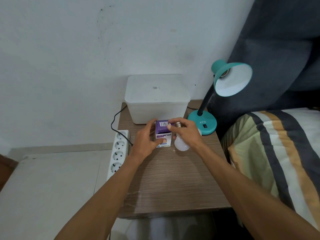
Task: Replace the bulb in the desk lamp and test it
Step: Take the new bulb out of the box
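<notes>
A teal desk lamp stands at the table's back right, its shade tilted toward me with an empty socket inside. A small purple and white bulb box stands on the wooden table. My left hand grips the box from the left, thumb on its front. My right hand holds a white bulb in the palm, screw base up, while its fingertips touch the box's purple top flap.
A translucent lidded plastic container sits behind the box against the wall. A white power strip lies along the table's left edge with a black cord plugged in. A striped pillow and dark bedding lie to the right.
</notes>
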